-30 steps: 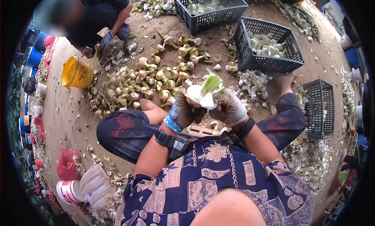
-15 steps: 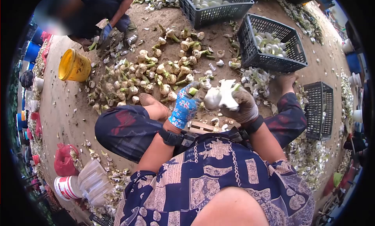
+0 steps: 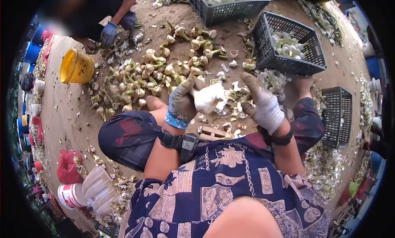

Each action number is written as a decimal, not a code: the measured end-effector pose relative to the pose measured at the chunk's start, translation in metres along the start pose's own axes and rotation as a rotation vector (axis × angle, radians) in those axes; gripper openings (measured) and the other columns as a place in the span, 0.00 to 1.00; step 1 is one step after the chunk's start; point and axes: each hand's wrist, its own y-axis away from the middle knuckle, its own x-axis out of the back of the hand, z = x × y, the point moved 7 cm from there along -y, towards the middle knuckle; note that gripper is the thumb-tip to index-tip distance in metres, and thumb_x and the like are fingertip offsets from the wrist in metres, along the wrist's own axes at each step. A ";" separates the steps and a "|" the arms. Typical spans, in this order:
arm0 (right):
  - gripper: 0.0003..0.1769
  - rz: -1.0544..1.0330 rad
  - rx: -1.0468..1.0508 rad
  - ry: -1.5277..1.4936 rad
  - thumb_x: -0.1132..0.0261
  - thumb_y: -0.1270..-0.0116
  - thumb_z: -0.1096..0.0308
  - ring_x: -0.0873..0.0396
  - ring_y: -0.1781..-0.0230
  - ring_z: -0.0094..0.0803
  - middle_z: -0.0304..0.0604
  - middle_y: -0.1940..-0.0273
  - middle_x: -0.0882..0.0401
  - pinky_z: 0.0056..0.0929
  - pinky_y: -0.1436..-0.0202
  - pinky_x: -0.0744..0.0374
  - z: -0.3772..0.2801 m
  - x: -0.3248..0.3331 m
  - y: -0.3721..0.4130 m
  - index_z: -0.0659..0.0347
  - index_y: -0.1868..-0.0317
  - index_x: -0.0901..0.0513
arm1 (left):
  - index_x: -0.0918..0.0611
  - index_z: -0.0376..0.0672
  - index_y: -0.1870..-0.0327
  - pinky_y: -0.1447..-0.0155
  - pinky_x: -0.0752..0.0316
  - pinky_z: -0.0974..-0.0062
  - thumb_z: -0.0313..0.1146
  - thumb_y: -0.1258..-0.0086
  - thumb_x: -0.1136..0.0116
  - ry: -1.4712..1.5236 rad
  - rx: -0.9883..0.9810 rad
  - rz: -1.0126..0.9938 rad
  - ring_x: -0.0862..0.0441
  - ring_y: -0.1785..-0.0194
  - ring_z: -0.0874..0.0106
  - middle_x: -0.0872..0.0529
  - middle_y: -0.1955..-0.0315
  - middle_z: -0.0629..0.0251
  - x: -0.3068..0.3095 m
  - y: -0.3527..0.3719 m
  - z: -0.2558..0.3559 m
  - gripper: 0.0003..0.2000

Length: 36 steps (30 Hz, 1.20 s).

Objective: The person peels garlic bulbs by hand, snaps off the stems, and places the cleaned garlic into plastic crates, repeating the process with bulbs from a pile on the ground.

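Bare dirt ground [image 3: 74, 114] fills the view, strewn with husks, and the person sits low on it with knees apart. The left hand [image 3: 182, 102], in a blue-cuffed glove, is closed round a white bulb [image 3: 209, 98], fingers wrapped over its left side and thumb on top. The bulb is held up in front of the knees, in the middle of the view, above a wooden block [image 3: 212, 133] lying on the ground.

The right hand [image 3: 265, 108], in a pale glove, is just right of the bulb and apart from it. It is open with fingers loosely straightened and the forefinger pointing far; it seems to hold nothing, though the palm faces away and I cannot be sure.

Beyond the hands, to the far left, lies a pile [image 3: 144, 79] of unpeeled bulbs with green stalks. A yellow bucket [image 3: 76, 67] stands left of the pile. At the far left edge another person crouches, a blue-gloved hand [image 3: 108, 33] down among the husks.

Far right, a dark crate [image 3: 284, 65] holds peeled white bulbs, and a second crate [image 3: 230, 11] beyond it holds more. A small crate [image 3: 337, 114] sits right of the person's right knee, with a heap of peelings [image 3: 325, 168] near it. Near left are a red bag [image 3: 68, 168] and a white tub [image 3: 70, 195].
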 end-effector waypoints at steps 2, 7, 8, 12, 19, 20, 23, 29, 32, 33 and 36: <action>0.34 0.010 0.224 -0.009 0.37 0.50 0.76 0.20 0.59 0.52 0.57 0.53 0.23 0.41 0.56 0.22 -0.044 -0.006 -0.014 0.61 0.39 0.34 | 0.23 0.37 0.68 0.50 0.27 0.63 0.37 0.32 0.49 0.018 0.077 0.121 0.22 0.62 0.66 0.21 0.69 0.61 0.008 0.003 -0.015 0.11; 0.25 -0.002 0.161 0.003 0.37 0.51 0.76 0.21 0.69 0.49 0.51 0.65 0.20 0.39 0.66 0.22 -0.025 -0.048 -0.015 0.58 0.48 0.25 | 0.23 0.39 0.69 0.51 0.26 0.64 0.38 0.31 0.51 0.066 0.108 0.292 0.22 0.63 0.66 0.20 0.72 0.61 0.020 0.003 -0.016 0.11; 0.21 -0.011 0.085 -0.058 0.38 0.51 0.75 0.21 0.70 0.49 0.50 0.68 0.20 0.38 0.67 0.22 -0.016 -0.050 -0.012 0.59 0.52 0.22 | 0.23 0.40 0.69 0.50 0.26 0.63 0.38 0.30 0.51 0.079 0.038 0.334 0.22 0.63 0.65 0.20 0.71 0.61 0.025 0.002 -0.010 0.12; 0.05 -0.535 -0.230 -0.873 0.42 0.44 0.76 0.23 0.81 0.25 0.40 0.80 0.22 0.23 0.76 0.26 -0.029 -0.035 0.033 0.63 0.70 0.19 | 0.23 0.42 0.55 0.56 0.22 0.61 0.45 0.31 0.50 0.194 -0.112 0.811 0.19 0.54 0.60 0.18 0.57 0.58 0.051 0.010 0.007 0.15; 0.39 -0.399 -0.409 0.370 0.31 0.49 0.68 0.24 0.49 0.49 0.61 0.43 0.31 0.38 0.49 0.23 0.034 -0.041 0.002 0.60 0.36 0.37 | 0.23 0.46 0.61 0.70 0.25 0.74 0.41 0.32 0.45 -0.038 -0.161 0.967 0.20 0.66 0.70 0.19 0.67 0.64 0.072 0.018 -0.007 0.09; 0.41 -0.236 -0.235 0.351 0.32 0.50 0.68 0.25 0.48 0.51 0.61 0.41 0.33 0.39 0.47 0.24 0.026 -0.046 -0.003 0.58 0.34 0.39 | 0.23 0.46 0.61 0.70 0.25 0.74 0.41 0.32 0.45 -0.033 -0.159 0.969 0.20 0.66 0.70 0.19 0.67 0.64 0.074 0.021 -0.014 0.09; 0.42 -0.111 -0.072 0.054 0.33 0.51 0.70 0.27 0.44 0.51 0.56 0.36 0.37 0.37 0.44 0.26 -0.006 -0.077 -0.020 0.56 0.34 0.39 | 0.23 0.42 0.57 0.64 0.24 0.77 0.38 0.29 0.49 -0.534 -0.118 0.650 0.20 0.64 0.73 0.18 0.63 0.64 0.056 0.014 -0.031 0.10; 0.29 0.288 0.000 0.163 0.37 0.51 0.77 0.23 0.52 0.44 0.50 0.47 0.28 0.31 0.50 0.21 0.022 0.028 -0.031 0.57 0.45 0.26 | 0.29 0.42 0.45 0.55 0.26 0.78 0.37 0.28 0.51 -0.274 0.030 0.311 0.23 0.61 0.77 0.23 0.63 0.70 -0.013 0.005 -0.031 0.15; 0.31 0.489 -0.265 0.771 0.35 0.49 0.75 0.28 0.45 0.46 0.53 0.44 0.30 0.37 0.43 0.26 0.074 0.121 -0.031 0.61 0.41 0.30 | 0.28 0.42 0.46 0.53 0.26 0.80 0.36 0.28 0.51 -0.366 0.095 0.371 0.24 0.60 0.79 0.24 0.61 0.70 0.007 0.007 -0.034 0.13; 0.31 0.533 -0.263 0.802 0.34 0.47 0.74 0.30 0.44 0.45 0.53 0.43 0.31 0.38 0.43 0.27 0.082 0.128 -0.038 0.60 0.40 0.31 | 0.27 0.42 0.47 0.54 0.27 0.81 0.36 0.28 0.51 -0.391 0.103 0.424 0.24 0.60 0.80 0.23 0.61 0.70 0.014 0.006 -0.035 0.13; 0.31 0.489 -0.358 0.139 0.34 0.41 0.68 0.27 0.46 0.42 0.52 0.41 0.31 0.35 0.43 0.27 0.137 0.083 -0.076 0.58 0.37 0.33 | 0.23 0.40 0.53 0.56 0.30 0.84 0.35 0.28 0.51 -0.444 0.116 0.589 0.25 0.62 0.82 0.20 0.66 0.71 0.029 0.002 -0.029 0.10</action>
